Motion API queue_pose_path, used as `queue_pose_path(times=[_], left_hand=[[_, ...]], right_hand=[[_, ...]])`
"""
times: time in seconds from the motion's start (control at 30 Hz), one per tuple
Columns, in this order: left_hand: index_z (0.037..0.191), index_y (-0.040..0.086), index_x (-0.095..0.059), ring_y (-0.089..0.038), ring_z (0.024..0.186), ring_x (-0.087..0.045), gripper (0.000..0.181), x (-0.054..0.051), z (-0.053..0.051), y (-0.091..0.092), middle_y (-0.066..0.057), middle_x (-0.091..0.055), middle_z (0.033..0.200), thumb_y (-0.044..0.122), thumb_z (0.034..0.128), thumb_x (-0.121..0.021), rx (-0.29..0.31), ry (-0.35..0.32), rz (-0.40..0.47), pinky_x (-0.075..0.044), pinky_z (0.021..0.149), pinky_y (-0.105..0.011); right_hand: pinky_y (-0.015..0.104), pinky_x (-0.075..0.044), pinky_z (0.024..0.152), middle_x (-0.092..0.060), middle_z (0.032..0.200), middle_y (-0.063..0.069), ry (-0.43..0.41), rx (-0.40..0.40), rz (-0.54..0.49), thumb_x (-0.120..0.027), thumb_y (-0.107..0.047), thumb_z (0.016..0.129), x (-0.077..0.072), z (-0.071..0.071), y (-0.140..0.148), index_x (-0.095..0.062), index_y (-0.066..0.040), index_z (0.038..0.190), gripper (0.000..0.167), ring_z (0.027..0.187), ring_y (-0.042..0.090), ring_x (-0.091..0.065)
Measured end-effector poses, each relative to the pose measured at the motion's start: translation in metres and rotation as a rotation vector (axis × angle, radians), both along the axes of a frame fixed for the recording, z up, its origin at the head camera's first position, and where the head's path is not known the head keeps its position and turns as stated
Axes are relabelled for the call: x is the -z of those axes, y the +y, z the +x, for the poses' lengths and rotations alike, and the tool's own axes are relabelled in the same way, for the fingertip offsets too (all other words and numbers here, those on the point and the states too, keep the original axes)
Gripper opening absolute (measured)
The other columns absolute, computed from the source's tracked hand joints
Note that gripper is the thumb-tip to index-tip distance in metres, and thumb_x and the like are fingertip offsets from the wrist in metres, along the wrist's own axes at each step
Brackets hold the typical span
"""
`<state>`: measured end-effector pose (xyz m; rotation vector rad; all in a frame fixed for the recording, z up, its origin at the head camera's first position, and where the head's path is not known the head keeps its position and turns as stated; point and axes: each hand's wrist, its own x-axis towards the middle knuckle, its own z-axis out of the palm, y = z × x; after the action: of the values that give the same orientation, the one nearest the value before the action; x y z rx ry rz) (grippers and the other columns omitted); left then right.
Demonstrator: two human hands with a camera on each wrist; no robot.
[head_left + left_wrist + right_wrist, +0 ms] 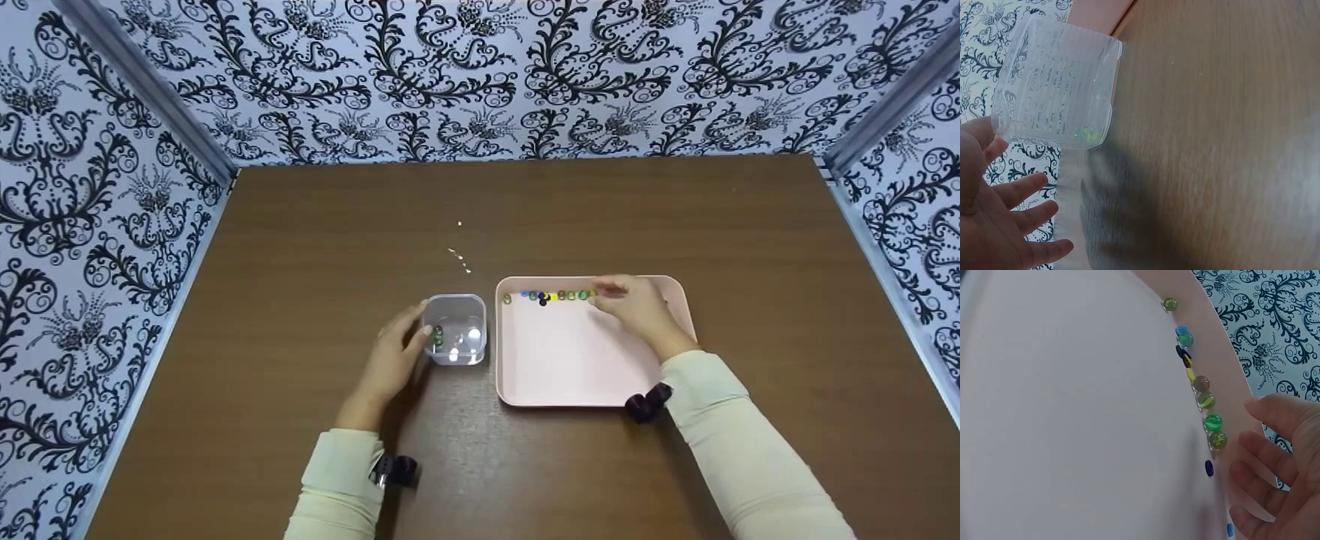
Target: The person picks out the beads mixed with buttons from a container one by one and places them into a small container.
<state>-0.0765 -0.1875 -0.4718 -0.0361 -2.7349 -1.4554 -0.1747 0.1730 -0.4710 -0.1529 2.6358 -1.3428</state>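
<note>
A clear plastic container (459, 298) stands left of a pink tray (570, 375). At its left side, my left hand (394, 356) pinches the rim between thumb and index finger; the other fingers (1033, 216) spread free. Green marbles (438, 336) lie inside the container. Along the tray's far edge runs a row of glass marbles (1213, 422) and small buttons, one dark blue (1209, 468) and one light blue (1230, 530). Over the tray's far right part is my right hand (634, 304), its fingers loosely bent beside the row, with nothing visible between them.
The brown table (337, 225) carries both containers. Small white specks (460, 257) show on it beyond the plastic container. Patterned panels (480, 82) rise behind the table and at both sides. A dark wrist device (646, 403) hangs over the tray's near edge.
</note>
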Motion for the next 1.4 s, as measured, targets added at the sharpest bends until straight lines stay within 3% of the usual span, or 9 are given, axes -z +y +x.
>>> queue_pose_path(times=[0.3, 0.67, 1.4], left_hand=[[0.139, 0.004, -0.051, -0.042, 0.136, -0.036, 0.043, 0.0005, -0.0016, 0.0002, -0.025, -0.046, 0.142, 0.017, 0.0981, -0.055, -0.013, -0.036, -0.004, -0.023, 0.113, -0.056], [0.138, 0.004, -0.052, -0.040, 0.134, -0.039, 0.043, 0.0013, -0.0002, -0.0004, -0.023, -0.049, 0.140, 0.016, 0.0969, -0.057, -0.010, 0.004, -0.034, -0.024, 0.113, -0.054], [0.137, 0.003, -0.053, -0.041, 0.133, -0.040, 0.042, 0.0018, -0.0006, -0.0015, -0.023, -0.050, 0.139, 0.016, 0.0977, -0.056, 0.004, 0.020, -0.048, -0.026, 0.112, -0.055]], right_hand=[[0.042, -0.048, 0.095, -0.069, 0.113, 0.017, -0.006, 0.012, 0.038, -0.070, -0.016, 0.086, 0.0012, -0.0004, -0.0002, -0.068, -0.001, 0.117, 0.034, 0.110, 0.031, -0.063], [0.038, -0.050, 0.091, -0.065, 0.122, 0.016, -0.036, 0.006, 0.054, -0.068, -0.015, 0.088, 0.0019, -0.0017, -0.0004, -0.068, -0.003, 0.120, 0.034, 0.115, 0.032, -0.060], [0.045, -0.048, 0.095, -0.068, 0.113, 0.019, 0.046, -0.029, 0.104, -0.068, -0.005, 0.084, 0.0045, -0.0021, -0.0045, -0.070, -0.001, 0.115, 0.031, 0.108, 0.034, -0.063]])
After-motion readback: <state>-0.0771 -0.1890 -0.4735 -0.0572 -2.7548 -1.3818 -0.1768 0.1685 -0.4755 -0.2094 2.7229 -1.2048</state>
